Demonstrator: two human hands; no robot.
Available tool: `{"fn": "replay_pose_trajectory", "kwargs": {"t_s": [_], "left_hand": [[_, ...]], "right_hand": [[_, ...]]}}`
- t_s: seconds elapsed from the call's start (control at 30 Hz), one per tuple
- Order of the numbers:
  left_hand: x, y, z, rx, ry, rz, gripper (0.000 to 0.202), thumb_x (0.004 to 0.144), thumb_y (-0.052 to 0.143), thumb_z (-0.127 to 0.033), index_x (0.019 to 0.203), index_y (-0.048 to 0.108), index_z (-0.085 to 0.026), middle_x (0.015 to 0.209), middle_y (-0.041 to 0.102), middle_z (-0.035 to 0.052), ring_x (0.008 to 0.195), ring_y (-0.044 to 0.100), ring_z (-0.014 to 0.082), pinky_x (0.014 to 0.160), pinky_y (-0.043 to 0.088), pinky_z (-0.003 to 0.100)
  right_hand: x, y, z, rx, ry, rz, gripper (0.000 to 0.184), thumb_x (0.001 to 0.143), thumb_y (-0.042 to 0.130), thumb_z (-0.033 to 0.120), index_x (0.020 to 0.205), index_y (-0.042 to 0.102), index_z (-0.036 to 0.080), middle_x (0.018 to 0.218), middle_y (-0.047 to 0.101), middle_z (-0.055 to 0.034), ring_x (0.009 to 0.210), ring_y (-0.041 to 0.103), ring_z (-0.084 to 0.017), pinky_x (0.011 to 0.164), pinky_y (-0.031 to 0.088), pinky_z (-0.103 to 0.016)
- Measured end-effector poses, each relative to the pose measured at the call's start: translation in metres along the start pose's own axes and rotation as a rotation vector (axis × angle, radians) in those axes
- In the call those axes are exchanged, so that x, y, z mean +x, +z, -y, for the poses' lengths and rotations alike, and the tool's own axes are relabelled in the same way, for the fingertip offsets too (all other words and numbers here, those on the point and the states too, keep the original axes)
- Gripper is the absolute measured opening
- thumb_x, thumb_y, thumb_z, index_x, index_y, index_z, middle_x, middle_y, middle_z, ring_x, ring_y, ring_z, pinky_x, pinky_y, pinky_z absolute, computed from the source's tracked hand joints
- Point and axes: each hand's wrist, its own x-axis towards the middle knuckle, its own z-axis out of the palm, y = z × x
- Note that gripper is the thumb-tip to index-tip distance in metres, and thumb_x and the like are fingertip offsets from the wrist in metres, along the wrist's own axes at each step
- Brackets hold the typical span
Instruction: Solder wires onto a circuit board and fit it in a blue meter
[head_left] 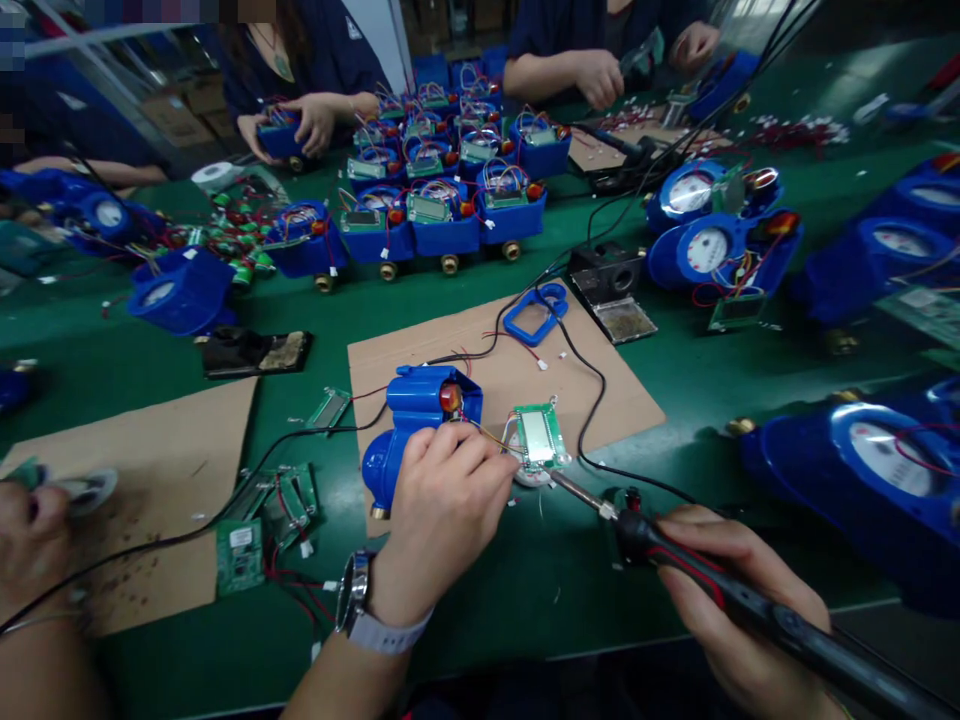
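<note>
Left hand pinched wires by the circuit board | right hand gripped the soldering iron, tip at board | blue meter lower centre on desk

Legible text: none. Dials on the blue water meters and the small display board are too blurred to read.

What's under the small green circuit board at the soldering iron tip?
The green circuit board sits on a white round piece, itself on brown cardboard. Only the white piece's lower edge shows; the board covers the rest.
</note>
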Motion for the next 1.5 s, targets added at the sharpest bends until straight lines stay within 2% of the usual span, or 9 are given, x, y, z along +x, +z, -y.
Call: {"fn": "replay_pose_trajectory", "kwargs": {"t_s": [0.2, 0.67, 1.1, 1.5], "left_hand": [[0.0002, 0.0003, 0.0003, 0.011, 0.006, 0.000, 0.007, 0.085, 0.061, -0.020, 0.083, 0.065, -0.025, 0.079, 0.065, -0.0025, 0.088, 0.052, 0.0202, 0.077, 0.033, 0.037], [-0.0001, 0.0001, 0.0019, 0.032, 0.014, 0.004, 0.008, 0.086, 0.060, -0.020, 0.081, 0.064, -0.024, 0.080, 0.066, -0.0025, 0.089, 0.053, 0.0202, 0.078, 0.034, 0.037], [-0.0003, 0.0017, 0.0025, 0.057, 0.029, 0.001, 0.009, 0.087, 0.059, -0.021, 0.081, 0.065, -0.023, 0.080, 0.067, -0.0013, 0.089, 0.054, 0.0205, 0.077, 0.035, 0.037], [-0.0010, 0.0012, 0.0025, 0.078, 0.033, 0.009, 0.009, 0.087, 0.058, -0.021, 0.080, 0.065, -0.023, 0.080, 0.066, -0.0018, 0.089, 0.054, 0.0205, 0.078, 0.034, 0.038]], "right_hand": [[0.0044, 0.0043, 0.0052, -0.013, -0.008, -0.006, 0.015, 0.078, 0.062, 0.014, 0.091, 0.064, 0.023, 0.076, 0.067, -0.0023, 0.067, 0.067, -0.016, 0.054, 0.055, -0.023], [0.0007, 0.0075, -0.0011, 0.040, 0.021, 0.019, 0.018, 0.080, 0.063, 0.015, 0.096, 0.064, 0.024, 0.079, 0.066, -0.0022, 0.071, 0.065, -0.017, 0.059, 0.054, -0.027], [0.0001, 0.0094, 0.0002, 0.057, 0.037, -0.003, 0.015, 0.080, 0.064, 0.017, 0.093, 0.064, 0.023, 0.076, 0.065, -0.0028, 0.069, 0.064, -0.017, 0.055, 0.052, -0.027], [0.0012, 0.0097, 0.0001, 0.082, 0.018, 0.004, 0.020, 0.078, 0.064, 0.013, 0.095, 0.064, 0.024, 0.078, 0.065, -0.0014, 0.070, 0.063, -0.016, 0.060, 0.053, -0.027]]}}
